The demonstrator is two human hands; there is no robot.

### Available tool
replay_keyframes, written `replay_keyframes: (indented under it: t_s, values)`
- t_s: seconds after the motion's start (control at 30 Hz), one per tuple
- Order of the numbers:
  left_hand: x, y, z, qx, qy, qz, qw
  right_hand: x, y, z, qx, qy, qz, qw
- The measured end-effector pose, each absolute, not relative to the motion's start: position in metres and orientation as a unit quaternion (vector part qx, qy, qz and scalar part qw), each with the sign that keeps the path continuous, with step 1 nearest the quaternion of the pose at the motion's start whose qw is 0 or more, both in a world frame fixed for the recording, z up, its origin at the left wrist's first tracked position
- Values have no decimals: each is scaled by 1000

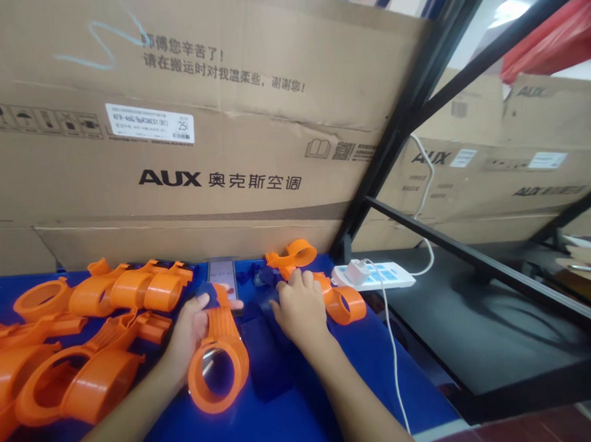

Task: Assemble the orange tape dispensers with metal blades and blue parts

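My left hand (192, 324) is closed around the handle of an orange plastic tape dispenser (238, 368), its ring pointing down toward me. A dark blue piece (206, 294) sits at its top end, by my thumb. My right hand (301, 307) reaches down with curled fingers among small dark blue parts (265, 276) and orange tape dispensers (348, 304) at the back right of the blue table. What its fingertips touch is hidden. A phone (222, 273) with a lit screen lies behind my left hand.
Several more orange dispensers (103, 386) lie heaped on the left of the blue table (188, 434). A white power strip (379, 276) with a plugged-in charger and cable is at the right. Behind stands a large cardboard box (250, 137), beside a black metal frame (395, 135).
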State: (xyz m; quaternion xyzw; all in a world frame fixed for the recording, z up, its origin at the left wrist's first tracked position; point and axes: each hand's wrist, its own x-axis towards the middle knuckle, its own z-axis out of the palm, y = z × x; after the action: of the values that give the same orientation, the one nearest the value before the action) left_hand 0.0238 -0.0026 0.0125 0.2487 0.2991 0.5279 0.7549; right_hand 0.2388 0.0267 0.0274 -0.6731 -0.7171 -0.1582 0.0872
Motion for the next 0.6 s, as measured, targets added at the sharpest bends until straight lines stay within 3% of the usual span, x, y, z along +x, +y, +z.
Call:
replay_keyframes:
  t_s: [0.6]
  values:
    - [25, -3, 12, 273, 313, 526, 742, 231, 38, 17, -672, -716, -154, 107]
